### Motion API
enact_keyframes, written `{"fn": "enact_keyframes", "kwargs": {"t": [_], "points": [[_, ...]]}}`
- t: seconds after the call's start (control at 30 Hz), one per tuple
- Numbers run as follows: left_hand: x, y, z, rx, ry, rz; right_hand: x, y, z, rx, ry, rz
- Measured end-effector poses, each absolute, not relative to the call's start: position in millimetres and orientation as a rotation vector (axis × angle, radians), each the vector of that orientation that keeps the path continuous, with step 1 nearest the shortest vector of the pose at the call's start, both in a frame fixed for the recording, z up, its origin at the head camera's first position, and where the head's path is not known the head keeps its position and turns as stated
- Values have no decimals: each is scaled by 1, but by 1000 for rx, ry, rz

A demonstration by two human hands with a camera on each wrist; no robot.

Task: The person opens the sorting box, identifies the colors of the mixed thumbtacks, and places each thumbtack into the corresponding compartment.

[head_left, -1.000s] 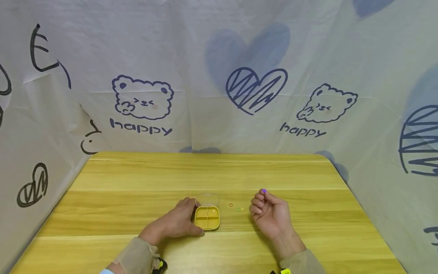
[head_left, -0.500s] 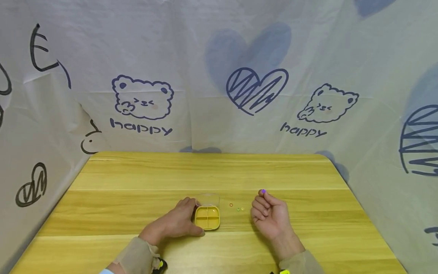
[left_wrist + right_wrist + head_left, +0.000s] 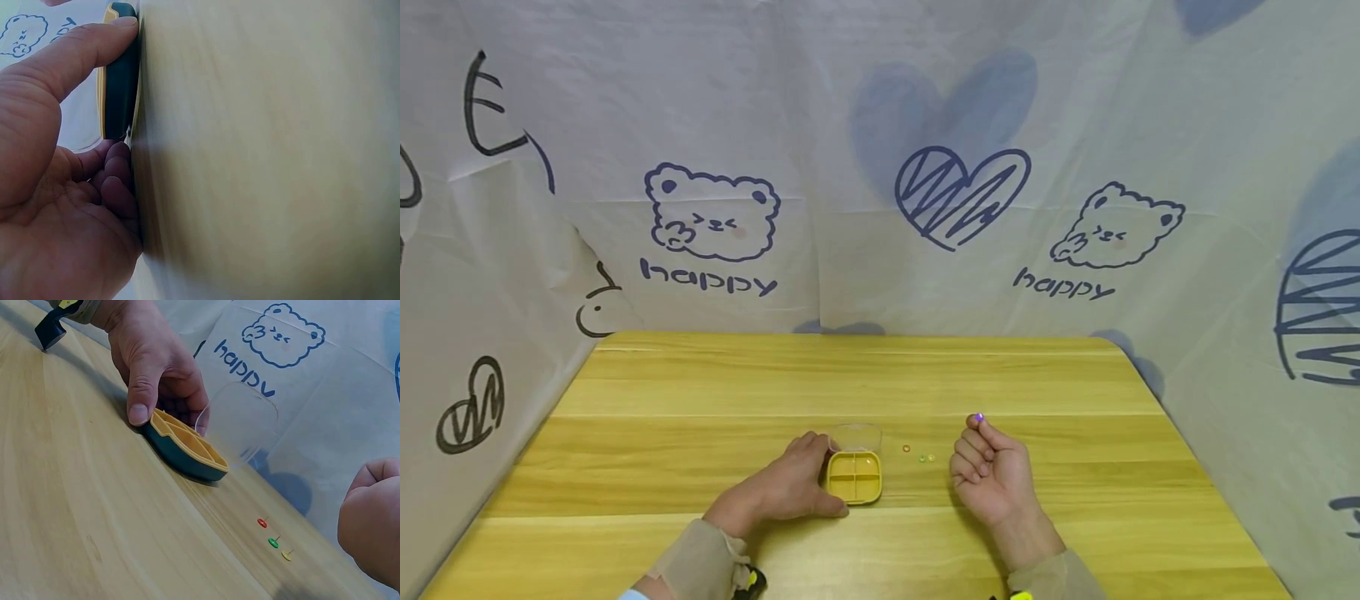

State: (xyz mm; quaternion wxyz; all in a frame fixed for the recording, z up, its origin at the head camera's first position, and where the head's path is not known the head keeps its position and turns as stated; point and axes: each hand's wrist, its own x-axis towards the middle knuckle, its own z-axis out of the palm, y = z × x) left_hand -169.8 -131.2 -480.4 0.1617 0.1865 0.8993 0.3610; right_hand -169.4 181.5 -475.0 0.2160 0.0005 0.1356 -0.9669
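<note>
A small box (image 3: pixel 854 477) with a yellow inside in four compartments and a dark green outside (image 3: pixel 181 456) stands on the table, its clear lid (image 3: pixel 856 437) raised at the far side. My left hand (image 3: pixel 782 486) grips the box's left side, thumb at the near edge and fingers at the far left. My right hand (image 3: pixel 997 483), palm up and raised right of the box, pinches a small purple piece (image 3: pixel 979 417) between thumb and index finger; the other fingers are curled. Between box and right hand lie a red tack (image 3: pixel 262 522), a green tack (image 3: pixel 274 542) and a yellow tack (image 3: pixel 287 555).
The wooden table (image 3: pixel 700 375) reaches back to a white cloth (image 3: pixel 835 167) with drawn bears and hearts. More of this cloth hangs at the left and right sides.
The little and ring fingers of my right hand have curled in slightly more, and its wrist has shifted a little to the left. The left hand and the box have stayed still.
</note>
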Motion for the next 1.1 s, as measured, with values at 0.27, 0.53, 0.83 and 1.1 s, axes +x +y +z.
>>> {"fn": "enact_keyframes", "kwargs": {"t": [0.27, 0.53, 0.83, 1.1], "points": [[-169, -131, -479, 527, 2563, 1035, -169, 181, -474, 7, 390, -2688], [-167, -133, -477, 562, 2579, 1032, -171, 180, -472, -11, 456, -2679], [-168, -132, -476, 540, 2580, 1028, -178, 166, -459, -12, 854, -2566], [-169, -132, -479, 539, 2580, 1030, -180, 139, -450, 43, 1345, -2358]]}}
